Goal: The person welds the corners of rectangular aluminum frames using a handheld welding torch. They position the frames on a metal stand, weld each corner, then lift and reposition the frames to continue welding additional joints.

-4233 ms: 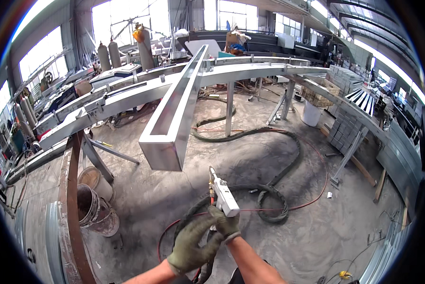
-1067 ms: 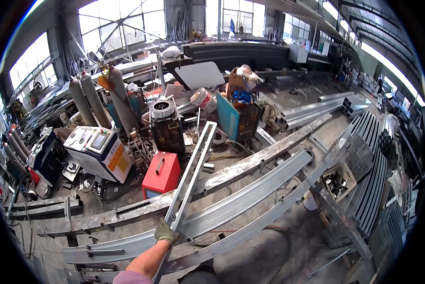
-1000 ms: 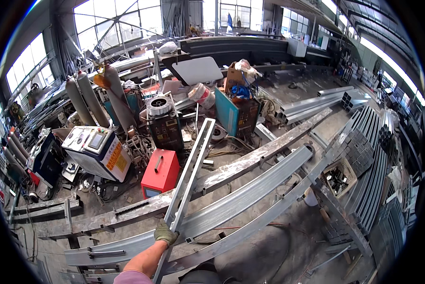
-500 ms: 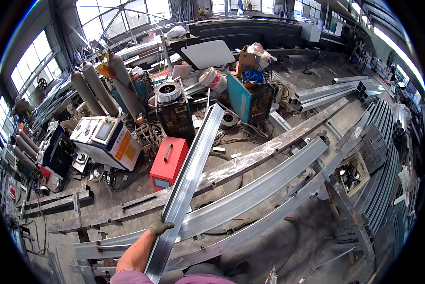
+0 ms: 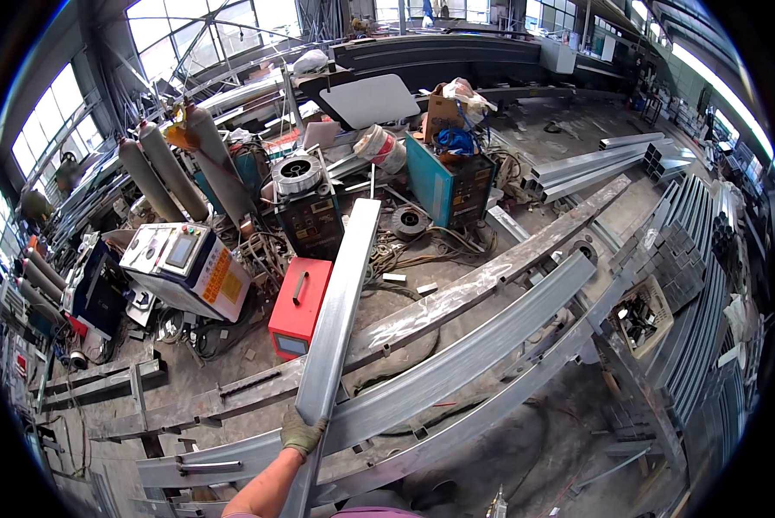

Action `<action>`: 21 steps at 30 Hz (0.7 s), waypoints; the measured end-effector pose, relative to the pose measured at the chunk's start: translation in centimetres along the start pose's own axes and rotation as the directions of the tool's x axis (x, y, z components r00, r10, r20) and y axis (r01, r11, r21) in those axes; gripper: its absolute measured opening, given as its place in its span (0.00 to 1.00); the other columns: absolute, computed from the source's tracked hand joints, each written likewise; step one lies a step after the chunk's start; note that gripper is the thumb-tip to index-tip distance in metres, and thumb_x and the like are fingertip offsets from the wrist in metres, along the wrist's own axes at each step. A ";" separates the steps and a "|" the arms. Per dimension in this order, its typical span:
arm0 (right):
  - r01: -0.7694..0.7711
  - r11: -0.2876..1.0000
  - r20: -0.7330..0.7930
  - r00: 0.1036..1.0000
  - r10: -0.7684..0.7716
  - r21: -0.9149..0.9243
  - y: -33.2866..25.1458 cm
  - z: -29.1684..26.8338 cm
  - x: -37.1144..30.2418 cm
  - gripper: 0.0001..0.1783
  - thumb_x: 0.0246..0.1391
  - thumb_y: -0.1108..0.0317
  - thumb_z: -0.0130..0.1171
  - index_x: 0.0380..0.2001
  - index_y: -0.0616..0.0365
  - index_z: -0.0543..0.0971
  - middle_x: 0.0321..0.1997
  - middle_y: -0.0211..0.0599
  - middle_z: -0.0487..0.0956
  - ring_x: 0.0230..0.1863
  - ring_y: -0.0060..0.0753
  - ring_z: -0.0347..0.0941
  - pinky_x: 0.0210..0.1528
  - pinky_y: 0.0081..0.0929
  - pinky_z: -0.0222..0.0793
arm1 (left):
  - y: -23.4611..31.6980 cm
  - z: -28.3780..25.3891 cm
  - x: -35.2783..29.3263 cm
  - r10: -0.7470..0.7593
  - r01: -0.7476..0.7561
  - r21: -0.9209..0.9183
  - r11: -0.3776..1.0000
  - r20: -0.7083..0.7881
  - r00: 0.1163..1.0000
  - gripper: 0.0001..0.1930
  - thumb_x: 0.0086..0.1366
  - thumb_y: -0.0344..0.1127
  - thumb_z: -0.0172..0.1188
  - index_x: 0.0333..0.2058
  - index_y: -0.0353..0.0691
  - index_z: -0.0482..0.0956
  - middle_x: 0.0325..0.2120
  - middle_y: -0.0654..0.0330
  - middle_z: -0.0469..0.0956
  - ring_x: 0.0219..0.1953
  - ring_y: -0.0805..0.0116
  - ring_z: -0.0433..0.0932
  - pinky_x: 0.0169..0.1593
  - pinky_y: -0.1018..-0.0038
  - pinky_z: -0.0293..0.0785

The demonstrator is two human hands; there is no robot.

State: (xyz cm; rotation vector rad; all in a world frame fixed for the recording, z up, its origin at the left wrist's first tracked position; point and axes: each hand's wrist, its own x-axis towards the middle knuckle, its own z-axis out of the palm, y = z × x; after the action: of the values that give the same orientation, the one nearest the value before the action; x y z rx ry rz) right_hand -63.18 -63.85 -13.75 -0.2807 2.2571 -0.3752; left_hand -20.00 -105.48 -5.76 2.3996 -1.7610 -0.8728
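Note:
A long galvanized steel channel slants up and away from the lower edge, held raised over the beams below it. My left hand, in an olive-green glove, is closed on its edge near my end. A flat side of the channel now faces up. Under it, a wide galvanized beam lies across the supports, with a second metal beam nearer to me. A short thin metal bar rests at the left end of the wide beam. My right hand is out of the picture.
Beyond a rusty, paint-smeared beam stand a red box with a handle, a white machine, a teal-sided machine and gas cylinders. At the right are a crate of metal pieces and stacked tubes.
The channel has rolled in my left hand, bringing a flat side up, and its far end has swung left and dropped slightly. My left hand has shifted a little right and down.

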 end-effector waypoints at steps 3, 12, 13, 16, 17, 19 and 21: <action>-0.017 1.000 -0.007 1.000 0.017 0.010 -0.2 0.4 -0.7 0.25 0.60 0.47 0.69 0.49 0.57 0.87 0.38 0.42 0.87 0.35 0.44 0.84 0.39 0.47 0.80 | 1.2 2.0 0.4 0.032 -0.009 0.261 0.965 -0.085 0.996 0.75 0.54 0.76 0.74 0.81 0.28 0.45 0.79 0.35 0.58 0.81 0.36 0.58 0.81 0.48 0.57; -0.075 0.990 -0.044 0.996 0.080 0.117 1.4 1.6 -3.9 0.25 0.61 0.48 0.69 0.50 0.58 0.86 0.35 0.40 0.87 0.32 0.41 0.83 0.37 0.46 0.80 | 3.1 1.7 2.5 -0.180 0.160 0.290 0.944 0.042 0.983 0.78 0.49 0.57 0.79 0.83 0.33 0.31 0.81 0.34 0.51 0.82 0.35 0.54 0.83 0.50 0.54; -0.082 0.987 -0.047 0.995 0.089 0.135 1.9 1.7 -4.3 0.25 0.61 0.48 0.69 0.50 0.58 0.86 0.35 0.39 0.87 0.31 0.41 0.83 0.36 0.45 0.80 | 2.3 1.8 3.0 -0.145 0.124 0.286 0.950 0.055 0.988 0.77 0.49 0.56 0.78 0.83 0.32 0.31 0.81 0.34 0.50 0.82 0.35 0.54 0.83 0.52 0.54; -0.103 0.977 -0.062 0.991 0.116 0.184 4.2 1.9 -6.0 0.25 0.61 0.49 0.70 0.50 0.58 0.86 0.34 0.38 0.87 0.30 0.39 0.83 0.36 0.45 0.80 | -0.5 1.8 4.3 -0.023 0.006 0.196 0.981 0.087 0.996 0.79 0.45 0.54 0.80 0.82 0.27 0.31 0.80 0.32 0.52 0.82 0.35 0.55 0.84 0.58 0.53; -0.098 0.974 -0.059 0.992 0.112 0.204 5.0 2.2 -6.4 0.25 0.61 0.49 0.70 0.50 0.58 0.86 0.34 0.38 0.87 0.30 0.39 0.83 0.36 0.45 0.80 | -2.1 1.5 4.7 -0.012 -0.002 0.127 0.992 0.109 0.994 0.80 0.43 0.52 0.81 0.82 0.26 0.32 0.80 0.32 0.53 0.82 0.36 0.56 0.84 0.59 0.54; -0.105 0.970 -0.052 0.992 0.119 0.221 6.4 2.4 -7.0 0.25 0.61 0.49 0.70 0.50 0.58 0.86 0.33 0.37 0.86 0.29 0.38 0.83 0.35 0.45 0.80 | -4.1 1.3 5.3 0.044 -0.036 -0.050 0.998 0.157 0.987 0.82 0.38 0.48 0.84 0.82 0.26 0.33 0.78 0.32 0.56 0.80 0.37 0.59 0.82 0.61 0.59; -0.103 0.966 -0.063 0.991 0.121 0.238 8.2 2.8 -7.4 0.25 0.61 0.49 0.70 0.50 0.58 0.86 0.32 0.37 0.86 0.28 0.38 0.82 0.35 0.44 0.80 | -3.8 1.4 4.2 0.051 -0.038 -0.078 0.996 0.171 0.984 0.81 0.36 0.44 0.85 0.81 0.25 0.36 0.74 0.32 0.62 0.77 0.38 0.64 0.80 0.61 0.63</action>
State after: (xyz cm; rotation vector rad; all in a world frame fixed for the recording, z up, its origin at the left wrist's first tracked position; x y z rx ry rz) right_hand -56.91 -54.30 -13.27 -0.0152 2.2645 -0.5958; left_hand -16.54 -107.47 -9.94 2.2914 -1.7952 -1.1506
